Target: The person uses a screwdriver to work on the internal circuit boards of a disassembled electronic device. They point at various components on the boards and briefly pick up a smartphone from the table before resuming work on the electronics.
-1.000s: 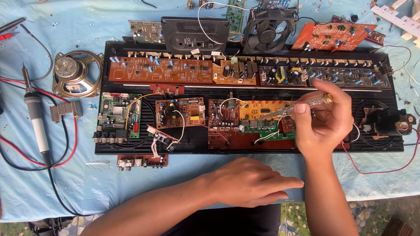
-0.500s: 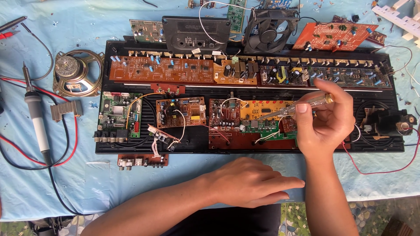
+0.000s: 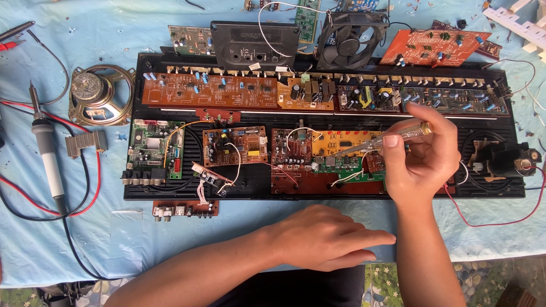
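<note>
The right hand (image 3: pixel 424 159) pinches a clear-handled screwdriver (image 3: pixel 378 139), tip on the circuit boards (image 3: pixel 318 150) lying inside the black chassis (image 3: pixel 318 113); the left hand (image 3: pixel 324 236) rests flat, fingers together, nearer.

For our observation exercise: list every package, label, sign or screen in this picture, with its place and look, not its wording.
Black rectangular cassette-deck panel, top centre: raised lettering, same black.
White paper labels, small rectangles on the black chassis's top edge below that panel.
No packages, signs or screens show.
</note>
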